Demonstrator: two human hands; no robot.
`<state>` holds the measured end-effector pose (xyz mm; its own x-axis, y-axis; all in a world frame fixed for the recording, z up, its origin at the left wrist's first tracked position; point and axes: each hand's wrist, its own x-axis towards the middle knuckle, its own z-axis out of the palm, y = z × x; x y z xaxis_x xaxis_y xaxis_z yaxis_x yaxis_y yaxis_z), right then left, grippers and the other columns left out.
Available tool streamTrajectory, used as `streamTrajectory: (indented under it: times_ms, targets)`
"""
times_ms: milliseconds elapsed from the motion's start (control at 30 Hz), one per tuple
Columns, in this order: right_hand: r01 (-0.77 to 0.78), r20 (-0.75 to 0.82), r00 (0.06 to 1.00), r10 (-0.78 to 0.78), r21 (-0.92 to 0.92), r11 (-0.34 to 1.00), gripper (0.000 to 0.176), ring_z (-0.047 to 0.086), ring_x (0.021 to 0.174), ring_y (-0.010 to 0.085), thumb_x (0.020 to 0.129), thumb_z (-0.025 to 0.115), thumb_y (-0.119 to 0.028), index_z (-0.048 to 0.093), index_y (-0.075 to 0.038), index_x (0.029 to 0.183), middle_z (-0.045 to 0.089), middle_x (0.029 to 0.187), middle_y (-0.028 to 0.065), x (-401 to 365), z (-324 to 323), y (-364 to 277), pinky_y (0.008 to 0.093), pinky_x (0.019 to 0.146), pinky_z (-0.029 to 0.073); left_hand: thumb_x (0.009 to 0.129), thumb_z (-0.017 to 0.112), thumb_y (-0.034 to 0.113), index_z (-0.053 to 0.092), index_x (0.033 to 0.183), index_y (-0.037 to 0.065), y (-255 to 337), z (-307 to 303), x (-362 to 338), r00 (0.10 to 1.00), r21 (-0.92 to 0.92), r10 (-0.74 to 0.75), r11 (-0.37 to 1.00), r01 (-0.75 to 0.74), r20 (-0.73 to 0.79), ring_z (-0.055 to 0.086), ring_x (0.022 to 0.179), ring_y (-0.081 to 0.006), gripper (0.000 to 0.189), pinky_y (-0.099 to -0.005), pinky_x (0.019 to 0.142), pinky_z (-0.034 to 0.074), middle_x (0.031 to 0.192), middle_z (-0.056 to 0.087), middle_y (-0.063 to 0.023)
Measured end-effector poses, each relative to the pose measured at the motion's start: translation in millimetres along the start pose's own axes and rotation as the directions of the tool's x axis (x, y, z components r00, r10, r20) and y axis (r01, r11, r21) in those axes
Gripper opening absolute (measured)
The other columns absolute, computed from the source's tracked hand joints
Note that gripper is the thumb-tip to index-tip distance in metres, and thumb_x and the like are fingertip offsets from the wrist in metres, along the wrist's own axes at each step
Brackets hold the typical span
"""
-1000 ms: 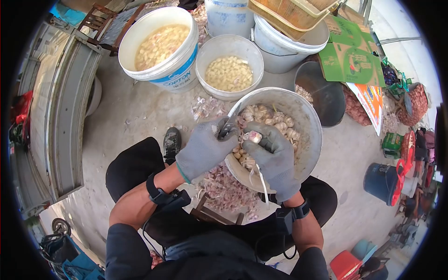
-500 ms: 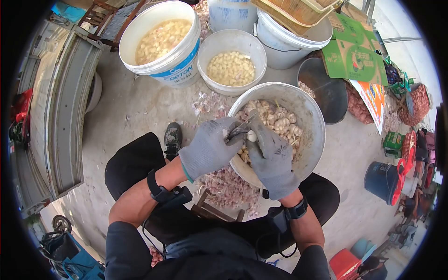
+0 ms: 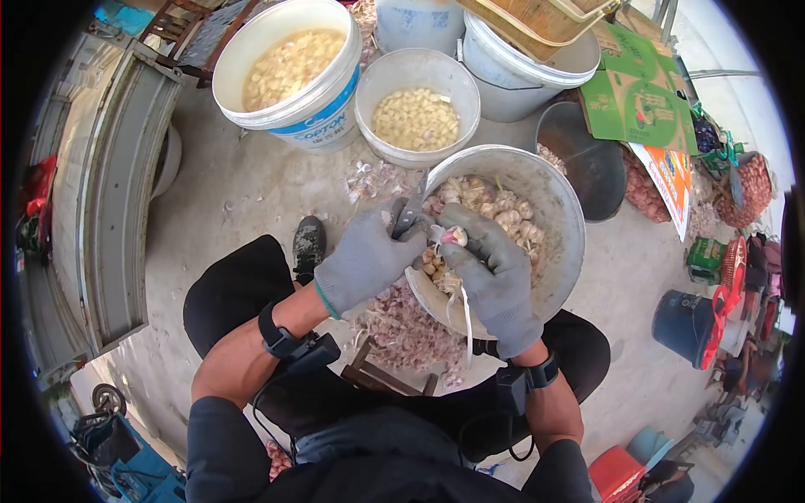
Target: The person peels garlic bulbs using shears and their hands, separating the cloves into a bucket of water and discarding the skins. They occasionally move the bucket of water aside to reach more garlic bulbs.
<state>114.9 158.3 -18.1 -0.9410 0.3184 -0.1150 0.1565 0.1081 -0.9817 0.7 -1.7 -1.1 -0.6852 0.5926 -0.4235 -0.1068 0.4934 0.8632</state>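
Left hand [image 3: 365, 256] is closed around a small knife [image 3: 409, 215]; a garlic clove [image 3: 455, 237] is pinched in the right hand [image 3: 496, 281]. Peeling seems underway; a shallow cut is called for.

Grey-gloved left hand [image 3: 365, 261] and right hand [image 3: 496, 283], pink-white clove [image 3: 455, 236], blue-banded white bucket [image 3: 329, 111]

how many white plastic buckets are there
4: big white plastic bucket with blue label, top left; smaller white bucket of peeled cloves beside it; third bucket cut off at top edge; fourth bucket under the wooden tray. More may be hidden.
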Motion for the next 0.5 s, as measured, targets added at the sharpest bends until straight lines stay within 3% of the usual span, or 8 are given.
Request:
streamTrajectory:
  times_ms: [67, 133, 167, 233, 367, 400, 467, 500]
  targets:
    - [-0.132, 0.027, 0.991, 0.129, 0.161, 0.978, 0.035, 0.070, 0.103, 0.0169, 0.095, 0.069, -0.010, 0.066, -0.004, 0.129, 0.070, 0.121, 0.0132, 0, -3, -6, 0.0296, 0.088, 0.056, 0.095, 0.064, 0.021, 0.067, 0.101, 0.002, -1, 1, 1, 0.998, 0.018, 0.016, 1.000, -0.015, -0.053, 0.058, 0.057, -0.0068, 0.021, -0.0263, 0.055, 0.048, 0.072, 0.068, -0.0049]
    - [-0.095, -0.003, 0.995, 0.095, 0.089, 0.991, 0.036, 0.071, 0.102, 0.0187, 0.094, 0.069, -0.009, 0.066, -0.005, 0.129, 0.070, 0.121, 0.0134, 0, -4, 0, 0.0301, 0.087, 0.056, 0.090, 0.071, 0.022, 0.068, 0.099, -0.002, 10, -1, -2, 0.995, -0.004, -0.052, 0.999, 0.052, -0.084, 0.067, 0.066, -0.0200, 0.025, -0.0360, 0.064, 0.052, 0.074, 0.068, -0.0158]
    - [-0.061, -0.025, 0.998, 0.062, 0.020, 0.998, 0.037, 0.071, 0.100, 0.0204, 0.093, 0.069, -0.008, 0.066, -0.005, 0.130, 0.070, 0.120, 0.0136, 0, -3, 3, 0.0306, 0.086, 0.057, 0.090, 0.071, 0.022, 0.068, 0.099, -0.002, 11, -1, -4, 0.995, -0.004, -0.051, 0.999, 0.051, -0.084, 0.067, 0.066, -0.0200, 0.025, -0.0360, 0.064, 0.052, 0.074, 0.068, -0.0158]
    - [0.008, -0.041, 0.999, -0.012, -0.086, 0.996, 0.037, 0.072, 0.098, 0.0214, 0.093, 0.069, -0.007, 0.066, -0.006, 0.129, 0.070, 0.120, 0.0134, 0, -5, 9, 0.0309, 0.085, 0.057, 0.089, 0.074, 0.023, 0.069, 0.103, -0.001, 12, 2, -7, 0.986, 0.042, 0.155, 0.987, -0.152, -0.065, 0.069, 0.070, -0.0237, 0.028, -0.0366, 0.067, 0.054, 0.077, 0.070, -0.0161]
    - [0.132, -0.053, 0.985, -0.164, -0.379, 0.916, 0.039, 0.072, 0.094, 0.0248, 0.089, 0.071, -0.004, 0.066, -0.006, 0.128, 0.069, 0.117, 0.0139, 0, -5, 8, 0.0310, 0.083, 0.058, 0.091, 0.075, 0.023, 0.070, 0.109, 0.002, -6, 11, -2, 0.913, 0.147, 0.392, 0.915, -0.375, -0.111, 0.063, 0.063, -0.0114, 0.028, -0.0303, 0.063, 0.051, 0.077, 0.070, -0.0090]
    - [0.132, -0.052, 0.985, -0.164, -0.379, 0.916, 0.039, 0.072, 0.094, 0.0248, 0.089, 0.071, -0.004, 0.066, -0.006, 0.128, 0.069, 0.117, 0.0139, 0, -3, 6, 0.0310, 0.083, 0.058, 0.092, 0.074, 0.022, 0.070, 0.110, 0.002, -9, 12, -1, 0.889, 0.229, 0.447, 0.880, -0.416, -0.102, 0.065, 0.064, -0.0135, 0.027, -0.0309, 0.064, 0.052, 0.081, 0.072, -0.0110]
    - [-0.004, -0.106, 0.994, -0.012, -0.152, 0.988, 0.036, 0.072, 0.093, 0.0196, 0.089, 0.072, -0.004, 0.066, -0.004, 0.125, 0.070, 0.115, 0.0121, -2, 2, 1, 0.0296, 0.081, 0.058, 0.092, 0.073, 0.021, 0.070, 0.112, 0.002, -11, 10, -1, 0.861, 0.308, 0.501, 0.836, -0.455, -0.086, 0.066, 0.066, -0.0156, 0.027, -0.0316, 0.065, 0.053, 0.085, 0.073, -0.0129]
    - [-0.002, -0.107, 0.994, -0.015, -0.153, 0.988, 0.036, 0.072, 0.093, 0.0196, 0.089, 0.072, -0.004, 0.066, -0.004, 0.125, 0.070, 0.115, 0.0121, -1, 1, -1, 0.0296, 0.081, 0.058, 0.092, 0.073, 0.020, 0.070, 0.113, 0.002, -9, 9, -2, 0.923, 0.238, 0.380, 0.904, -0.355, -0.066, 0.068, 0.069, -0.0181, 0.028, -0.0324, 0.067, 0.054, 0.089, 0.074, -0.0140]
